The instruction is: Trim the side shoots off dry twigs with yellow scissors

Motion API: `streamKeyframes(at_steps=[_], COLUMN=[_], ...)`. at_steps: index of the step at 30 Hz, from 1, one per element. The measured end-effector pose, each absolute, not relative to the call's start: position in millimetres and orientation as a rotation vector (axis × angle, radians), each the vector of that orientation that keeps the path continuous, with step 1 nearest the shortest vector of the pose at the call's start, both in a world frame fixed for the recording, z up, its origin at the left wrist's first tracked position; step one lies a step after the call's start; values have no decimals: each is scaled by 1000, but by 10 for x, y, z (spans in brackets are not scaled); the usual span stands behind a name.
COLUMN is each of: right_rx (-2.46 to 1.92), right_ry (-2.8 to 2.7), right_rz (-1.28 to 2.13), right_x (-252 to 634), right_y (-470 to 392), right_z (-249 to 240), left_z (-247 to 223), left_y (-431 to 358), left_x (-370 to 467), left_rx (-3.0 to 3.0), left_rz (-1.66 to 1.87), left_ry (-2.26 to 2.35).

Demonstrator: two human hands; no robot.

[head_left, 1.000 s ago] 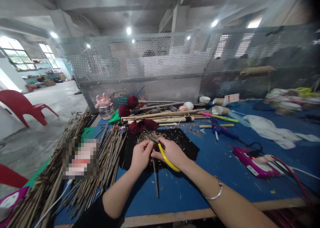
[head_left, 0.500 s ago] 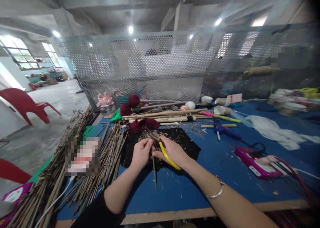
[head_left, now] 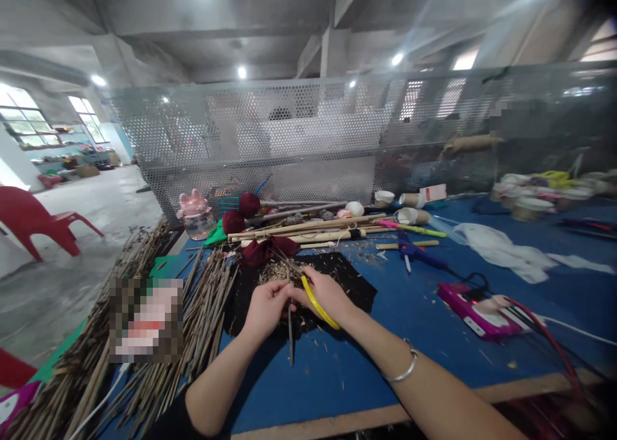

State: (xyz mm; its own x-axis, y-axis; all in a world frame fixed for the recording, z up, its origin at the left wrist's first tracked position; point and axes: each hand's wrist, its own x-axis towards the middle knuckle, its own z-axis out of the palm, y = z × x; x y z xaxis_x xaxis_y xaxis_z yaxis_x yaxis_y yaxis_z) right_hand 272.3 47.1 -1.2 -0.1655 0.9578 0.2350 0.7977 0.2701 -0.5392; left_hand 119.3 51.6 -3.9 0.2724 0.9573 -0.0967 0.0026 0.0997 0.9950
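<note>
My left hand (head_left: pixel 267 308) is pinched around a thin brown twig (head_left: pixel 290 337), whose lower end points toward me over the blue table. Yellow-handled scissors (head_left: pixel 315 302) are in my right hand (head_left: pixel 328 295), its fingers closed round the handle. Their blades point away from me and to the left, close by the twig's upper part; whether they touch it I cannot tell. Both hands meet above a black cloth (head_left: pixel 354 286) strewn with a heap of small twig cuttings (head_left: pixel 279 271). Dark red cloth (head_left: pixel 263 252) lies just beyond the blades.
Long bundles of twigs (head_left: pixel 205 311) lie at the left. Behind the cloth are wooden sticks (head_left: pixel 313 225) and dark red balls (head_left: pixel 249 203). A blue glue gun (head_left: pixel 417 252) and a purple power strip (head_left: pixel 475 311) with cables are at the right. A perforated metal screen (head_left: pixel 299 135) stands behind.
My view has turned slightly, so the scene sits further left. The twig now stands more upright, with its upper part showing above my fingers by the blades. Both hands keep their holds.
</note>
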Motion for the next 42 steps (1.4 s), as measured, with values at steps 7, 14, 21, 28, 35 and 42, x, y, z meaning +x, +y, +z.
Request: streamKeyframes(at_steps=[7, 14, 21, 28, 35, 42], right_rx=[-1414, -1355, -1385, -1405, -1433, -1504], right_ry=[-2056, -2097, -2069, -2059, -2059, -2087], right_rz=[327, 304, 397, 391, 423, 366], right_x=[2673, 2668, 2614, 2615, 2638, 2670], right_y=[467, 476, 448, 450, 488, 473], right_z=[-28, -38, -15, -63, -106, -44], left_z=[-96, -75, -37, -43, -45, -56], left_y=[482, 447, 421, 414, 432, 446], left_x=[1143, 1166, 1174, 1176, 1163, 1145], left_rx=[1201, 1196, 1182, 1188, 1177, 1191], left_rz=[999, 1067, 1026, 1043, 1023, 1041], left_ry=[1058, 1103, 1120, 1099, 1084, 1066])
